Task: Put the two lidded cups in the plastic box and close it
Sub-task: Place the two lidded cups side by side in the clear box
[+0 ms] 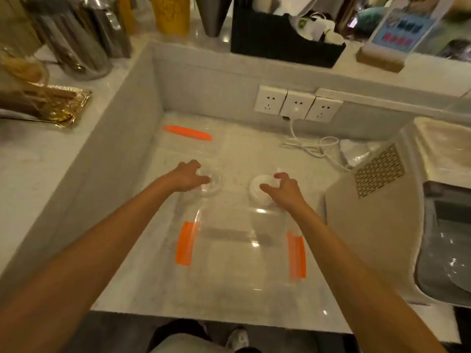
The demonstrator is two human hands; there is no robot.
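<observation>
Left hand [187, 175] fingers curl onto clear-lidded cup [211, 183], right hand [285, 191] onto white-lidded cup [260, 189]; top grips suit dropping into open clear plastic box [239, 250].

Pale grey-white speckled stone tabletop [254, 154], fine flecks all over, w/ matching light grey walls. Clear transparent plastic box [229, 250] at near edge; bright orange clip strips on its left [184, 243] & right [297, 254] sides. Clear box lid [193, 149] toward far left corner, one orange strip [188, 132] on it. See-through plastic cup w/ clear lid [212, 183]; second cup w/ white lid [260, 191]. White wall sockets [298, 104] on far wall, white coiled cable [313, 146] below. Beige machine [377, 215] at right edge, brown grid-pattern vent [379, 170]. Shiny gold crinkled foil bag [51, 105] on left ledge. Black box [285, 42], yellow embossed cup [170, 14] on back ledge.
</observation>
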